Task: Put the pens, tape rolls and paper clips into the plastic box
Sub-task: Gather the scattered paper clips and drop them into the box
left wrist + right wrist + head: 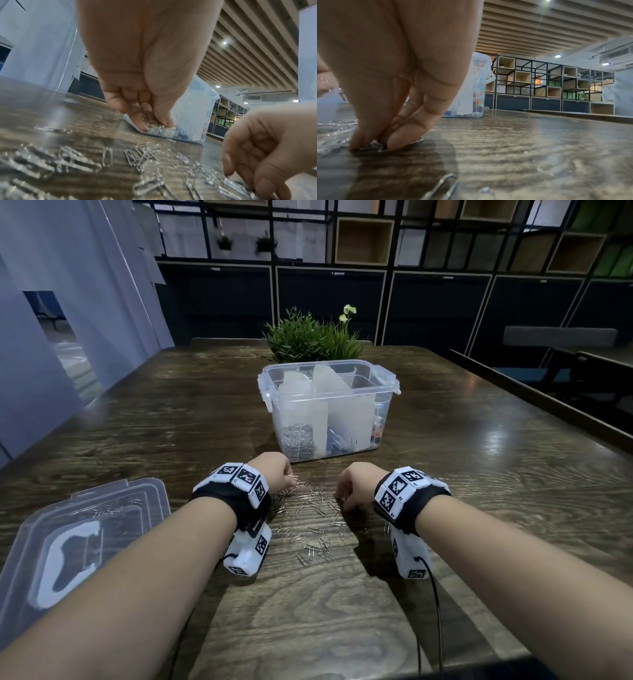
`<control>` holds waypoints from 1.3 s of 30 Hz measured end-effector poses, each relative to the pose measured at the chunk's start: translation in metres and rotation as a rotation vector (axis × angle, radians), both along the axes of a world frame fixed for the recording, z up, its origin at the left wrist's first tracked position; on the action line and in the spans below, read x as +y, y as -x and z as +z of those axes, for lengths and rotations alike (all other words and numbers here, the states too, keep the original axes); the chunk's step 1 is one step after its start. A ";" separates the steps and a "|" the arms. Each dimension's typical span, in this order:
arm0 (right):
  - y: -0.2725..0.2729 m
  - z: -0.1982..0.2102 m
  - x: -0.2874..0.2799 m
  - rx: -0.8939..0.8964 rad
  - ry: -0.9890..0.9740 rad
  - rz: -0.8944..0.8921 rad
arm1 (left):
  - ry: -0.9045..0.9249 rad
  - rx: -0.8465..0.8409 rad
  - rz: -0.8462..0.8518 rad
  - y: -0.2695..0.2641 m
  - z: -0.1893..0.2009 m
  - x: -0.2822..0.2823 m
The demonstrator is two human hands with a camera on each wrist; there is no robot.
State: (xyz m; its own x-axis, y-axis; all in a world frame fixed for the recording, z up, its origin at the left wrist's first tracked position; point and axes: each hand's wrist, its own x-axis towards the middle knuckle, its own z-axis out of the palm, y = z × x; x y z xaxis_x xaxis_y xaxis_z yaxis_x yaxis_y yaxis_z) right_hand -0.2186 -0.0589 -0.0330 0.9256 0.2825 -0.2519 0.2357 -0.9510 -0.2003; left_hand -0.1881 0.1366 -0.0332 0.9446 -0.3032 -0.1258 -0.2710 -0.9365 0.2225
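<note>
Wooden surface carried the open plastic box, already stocked, with its lid off to the left. Loose paper clips lay scattered before the box, between both hands. Left hand fingers pinched a small bunch of clips; right hand fingers pinched clips against the surface. Recommended: gather clips into a pile, then lift.

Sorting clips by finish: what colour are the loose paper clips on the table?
Plain silver metal, the paper clips show no coloured coating; clearest in the head view.
</note>
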 end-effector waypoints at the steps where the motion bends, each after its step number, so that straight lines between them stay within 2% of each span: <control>1: 0.000 0.000 0.000 0.011 -0.016 -0.018 | 0.029 -0.019 0.005 0.000 0.003 0.003; 5: 0.001 0.001 0.002 0.020 -0.053 -0.055 | 0.121 -0.109 0.014 0.001 0.018 0.014; 10: 0.000 -0.001 0.008 0.024 -0.011 -0.073 | 0.298 -0.290 0.033 -0.007 0.044 0.021; 14: -0.006 -0.002 0.004 0.069 -0.010 -0.010 | 0.438 -0.465 0.080 -0.017 0.069 0.016; 19: -0.021 0.005 -0.013 0.014 -0.087 0.046 | 0.480 -0.693 0.186 -0.043 0.092 0.001; 22: -0.034 0.018 -0.024 -0.062 -0.152 0.040 | 0.460 -0.643 0.255 -0.067 0.096 -0.008; 25: -0.046 0.038 -0.031 -0.073 -0.256 0.026 | 0.327 -0.393 0.261 -0.091 0.089 -0.009; 27: -0.051 0.056 -0.032 -0.099 -0.320 0.027 | 0.367 -0.273 0.229 -0.100 0.084 -0.007; 31: -0.066 0.093 -0.021 -0.173 -0.480 0.024 | 0.513 -0.317 0.177 -0.101 0.079 0.004; 35: -0.094 0.113 0.007 -0.314 -0.648 0.011 | 0.552 -0.418 0.130 -0.096 0.074 0.025; 37: -0.107 0.116 0.028 -0.369 -0.663 -0.013 | 0.549 -0.475 0.143 -0.094 0.068 0.039; 39: -0.119 0.114 0.046 -0.383 -0.592 -0.064 | 0.556 -0.475 0.182 -0.087 0.063 0.051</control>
State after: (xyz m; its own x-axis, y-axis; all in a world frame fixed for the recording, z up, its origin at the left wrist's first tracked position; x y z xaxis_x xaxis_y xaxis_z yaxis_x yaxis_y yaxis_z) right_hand -0.0996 -0.0124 0.0809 0.9377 0.2134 0.2741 0.3404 -0.7219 -0.6024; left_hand -0.1010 0.1873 0.0294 0.9001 -0.0375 0.4340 -0.3079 -0.7595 0.5730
